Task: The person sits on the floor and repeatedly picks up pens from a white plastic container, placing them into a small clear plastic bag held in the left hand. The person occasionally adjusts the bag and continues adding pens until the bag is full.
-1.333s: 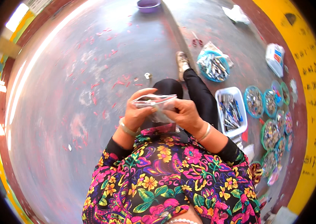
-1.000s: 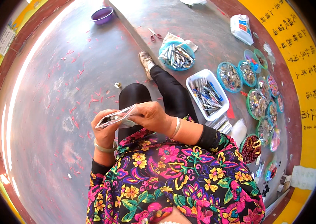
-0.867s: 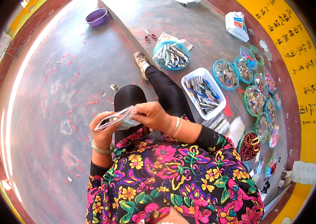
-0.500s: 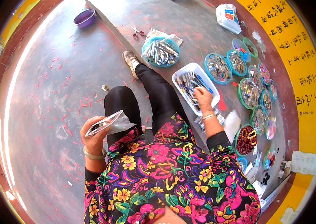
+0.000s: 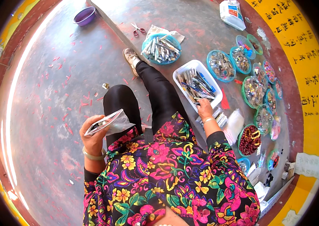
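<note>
My left hand (image 5: pixel 92 132) is closed around a clear plastic bag (image 5: pixel 117 125), its mouth spread and a few small dark and light things showing inside. Off to the right, a white plastic tub (image 5: pixel 178 80) holds many slim pens (image 5: pixel 201 83), mostly dark, with some blue ones at its right side. My right hand (image 5: pixel 205 109) is at the tub's near end, fingers pinched over a slim, dark, pen-like piece that is partly covered by them.
Beyond my foot stands a blue basket (image 5: pixel 144 52) full of slim pen-like pieces, with scissors (image 5: pixel 138 29) behind it. Several baskets of small goods, one with dark red beads (image 5: pixel 248 140), line the right. A purple basin (image 5: pixel 84 16) sits far left. Clear packets (image 5: pixel 219 117) lie beside the tub.
My right hand has drawn back from the middle of the tub to its near end, uncovering the pens there. My left hand still holds the bag in nearly the same place.
</note>
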### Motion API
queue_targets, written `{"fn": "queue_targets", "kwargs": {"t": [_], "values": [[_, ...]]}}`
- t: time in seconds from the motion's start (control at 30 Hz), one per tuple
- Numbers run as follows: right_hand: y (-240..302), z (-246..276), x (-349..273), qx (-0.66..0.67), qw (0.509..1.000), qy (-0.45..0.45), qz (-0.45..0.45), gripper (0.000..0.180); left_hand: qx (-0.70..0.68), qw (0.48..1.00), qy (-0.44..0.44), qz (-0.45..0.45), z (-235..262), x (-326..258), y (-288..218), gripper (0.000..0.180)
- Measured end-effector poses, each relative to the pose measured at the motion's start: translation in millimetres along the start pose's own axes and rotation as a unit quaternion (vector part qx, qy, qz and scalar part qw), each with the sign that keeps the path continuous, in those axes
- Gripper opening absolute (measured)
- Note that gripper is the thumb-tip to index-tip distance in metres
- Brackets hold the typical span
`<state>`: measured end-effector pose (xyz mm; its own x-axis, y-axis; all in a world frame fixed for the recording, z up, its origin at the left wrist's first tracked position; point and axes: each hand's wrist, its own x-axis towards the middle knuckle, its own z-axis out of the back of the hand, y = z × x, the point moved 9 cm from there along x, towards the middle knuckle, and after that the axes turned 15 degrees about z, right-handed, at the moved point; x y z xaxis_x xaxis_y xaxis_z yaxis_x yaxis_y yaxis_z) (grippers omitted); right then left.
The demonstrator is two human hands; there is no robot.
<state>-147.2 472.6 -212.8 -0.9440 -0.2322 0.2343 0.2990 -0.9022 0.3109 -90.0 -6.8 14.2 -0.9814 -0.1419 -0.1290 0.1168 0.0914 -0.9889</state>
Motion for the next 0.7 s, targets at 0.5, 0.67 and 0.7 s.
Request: {"fn": "queue_targets", "kwargs": {"t": [0.5, 0.67, 0.7], "values": [[-20.1, 89.1, 29.6, 0.497, 0.794, -0.278, -0.214, 0.011, -0.005, 1.000, -0.015, 0.017, 2.3, 0.3, 1.4, 0.028], [22.8, 100.6, 50.2, 0.700, 0.629, -0.270, -0.205, 0.018, -0.014, 1.000, -0.019, 0.012, 2.2, -1.0, -3.0, 0.028], [28.3, 100.4, 53.7, 0.713, 0.621, -0.257, -0.203, 0.019, -0.009, 1.000, -0.019, 0.014, 1.7, -1.1, -5.1, 0.028]]}}
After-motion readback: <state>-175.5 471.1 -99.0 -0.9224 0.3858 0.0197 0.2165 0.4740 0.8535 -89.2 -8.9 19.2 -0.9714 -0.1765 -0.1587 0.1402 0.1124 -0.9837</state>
